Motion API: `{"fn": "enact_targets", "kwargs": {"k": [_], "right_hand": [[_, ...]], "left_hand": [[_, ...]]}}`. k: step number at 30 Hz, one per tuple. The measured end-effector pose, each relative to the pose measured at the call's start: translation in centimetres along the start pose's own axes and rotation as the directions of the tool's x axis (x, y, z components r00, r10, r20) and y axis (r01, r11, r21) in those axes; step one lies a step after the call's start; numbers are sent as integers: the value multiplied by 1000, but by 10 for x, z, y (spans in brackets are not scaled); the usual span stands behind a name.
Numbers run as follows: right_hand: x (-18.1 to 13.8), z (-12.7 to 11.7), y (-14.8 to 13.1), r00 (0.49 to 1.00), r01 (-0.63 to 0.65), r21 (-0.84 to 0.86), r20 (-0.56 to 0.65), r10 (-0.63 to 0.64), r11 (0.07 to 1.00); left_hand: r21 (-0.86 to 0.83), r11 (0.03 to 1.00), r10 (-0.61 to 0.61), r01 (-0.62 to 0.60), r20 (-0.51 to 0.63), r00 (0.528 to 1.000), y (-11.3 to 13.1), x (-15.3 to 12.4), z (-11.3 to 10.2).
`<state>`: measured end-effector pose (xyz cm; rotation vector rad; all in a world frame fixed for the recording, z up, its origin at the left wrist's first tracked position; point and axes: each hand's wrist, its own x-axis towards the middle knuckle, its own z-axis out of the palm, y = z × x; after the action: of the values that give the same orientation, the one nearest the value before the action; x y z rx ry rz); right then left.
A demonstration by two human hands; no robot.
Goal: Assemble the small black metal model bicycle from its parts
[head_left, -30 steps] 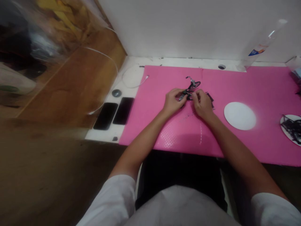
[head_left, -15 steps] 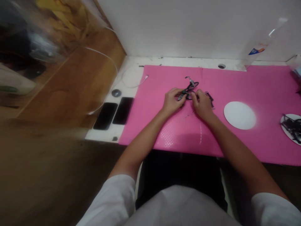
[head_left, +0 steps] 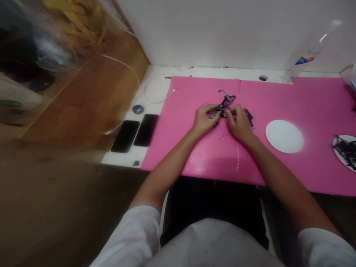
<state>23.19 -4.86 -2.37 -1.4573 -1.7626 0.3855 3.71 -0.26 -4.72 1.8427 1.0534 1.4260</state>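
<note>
Over a pink mat (head_left: 198,91) by a white wall (head_left: 222,33), clasps a miniature bicycle (head_left: 223,104) with the left hand (head_left: 205,118). Bends the right hand (head_left: 239,121) to its wheel (head_left: 223,114); cannot tell if gripping.

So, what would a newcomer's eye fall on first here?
Likely the bright pink mat, and on its left part the small dark model bicycle held in the left grip, with the right grip close at its nearer wheel. Next, the round white disc right of the hands, then the plate of dark parts cut off by the picture's right edge.
</note>
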Motion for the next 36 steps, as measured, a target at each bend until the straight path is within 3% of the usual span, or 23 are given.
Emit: {"fn": "enact_targets", "kwargs": {"k": [9,18,28,33,36], "right_hand": [[2,-3,-7,999,10,-55,-36,-12,998],[-1,4,-5,998,19,89,-62,-13,996],[1,-2,-6,1000,-4,-19,-24,3,1000],[3,-2,-6,996,31,-34,-81,-34,999],[5,0,-1,990,36,-67,-136,-45,997]], "left_hand": [[-12,999,38,-38,11,999,5,-1,0],[25,999,21,-21,3,1000,7,2,-2],[-22,998,57,-57,12,998,7,0,-2],[0,1000,-16,16,-4,1000,-3,3,-1],[-73,990,-129,123,-83,988,-19,10,-1]]}}
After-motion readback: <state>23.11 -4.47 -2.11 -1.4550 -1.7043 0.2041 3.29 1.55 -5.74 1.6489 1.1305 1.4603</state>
